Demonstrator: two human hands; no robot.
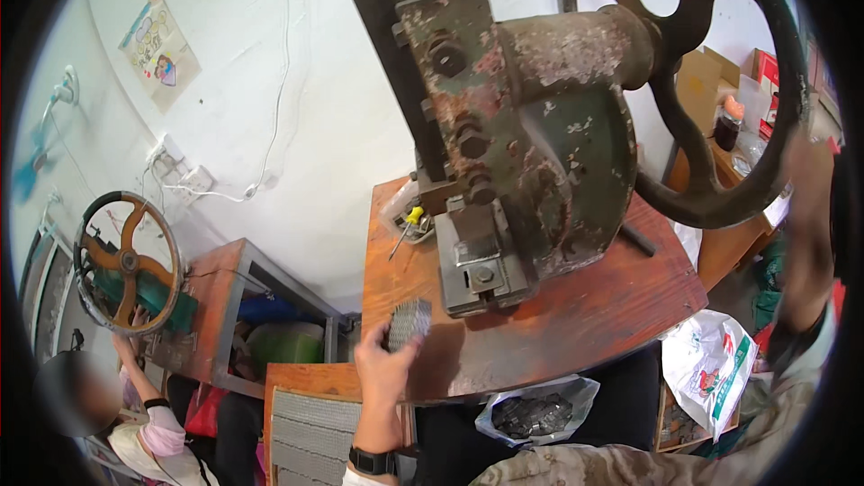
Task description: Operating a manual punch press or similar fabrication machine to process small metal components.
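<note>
Metal stack (410,319) points away, long axis leaning right, in half-curled left hand (382,364). Right hand (806,160): grip I cannot tell.

Far left of left hand (380,364): brown handwheel (129,261), co-worker (160,441). Up-left, on wall: paper drawing (159,51), white sockets (196,182). Left of right hand (806,162): cardboard box (698,85), dark jar (726,130). Below: white plastic bag (709,364).

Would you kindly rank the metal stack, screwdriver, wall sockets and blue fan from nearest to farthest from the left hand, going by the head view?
1. Metal stack: held in the left hand.
2. Screwdriver: ahead of the hand, left of the press.
3. Wall sockets: on the wall, ahead and left.
4. Blue fan: far left.
</note>
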